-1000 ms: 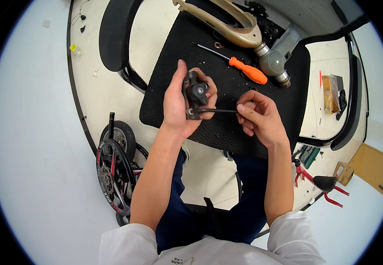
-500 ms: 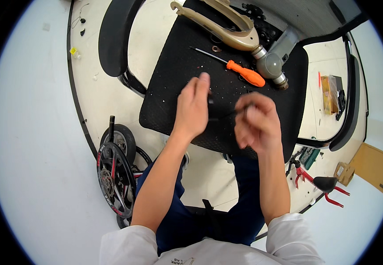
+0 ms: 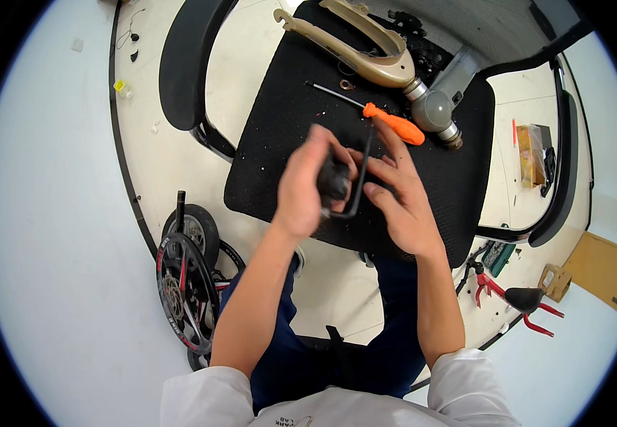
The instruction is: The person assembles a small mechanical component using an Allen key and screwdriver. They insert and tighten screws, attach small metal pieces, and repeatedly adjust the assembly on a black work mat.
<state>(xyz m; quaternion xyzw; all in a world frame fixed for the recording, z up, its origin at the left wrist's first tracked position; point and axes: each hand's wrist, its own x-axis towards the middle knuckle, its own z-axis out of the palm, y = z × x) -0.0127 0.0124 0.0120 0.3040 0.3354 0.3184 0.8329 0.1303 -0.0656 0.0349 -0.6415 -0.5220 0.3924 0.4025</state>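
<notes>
Over the black chair seat point(image 3: 259, 181), my left hand point(image 3: 300, 186) is closed round a small dark part point(image 3: 334, 181), blurred and partly hidden by the fingers. A black L-shaped hex key point(image 3: 361, 181) stands beside it, its short end reaching the part. My right hand point(image 3: 404, 203) has its fingers spread next to the key's long arm; whether a fingertip touches it I cannot tell. Beyond the hands lies a screwdriver point(image 3: 399, 128) with an orange handle. Behind it rests a beige bicycle fork point(image 3: 376, 67), joined to a grey rounded piece point(image 3: 433, 112).
A metal ring point(image 3: 346, 85) and crumbs lie on the seat, with black parts point(image 3: 426, 53) near the backrest. Armrests point(image 3: 184, 64) flank it. A small wheel point(image 3: 193, 224) and disc-like wheel point(image 3: 180, 295) stand left; a red frame point(image 3: 490, 281) and carton point(image 3: 555, 281) lie right.
My right hand has opened from a closed grip, its fingers now spread beside the hex key. The key now points away from me, and the dark part shows more in my left hand.
</notes>
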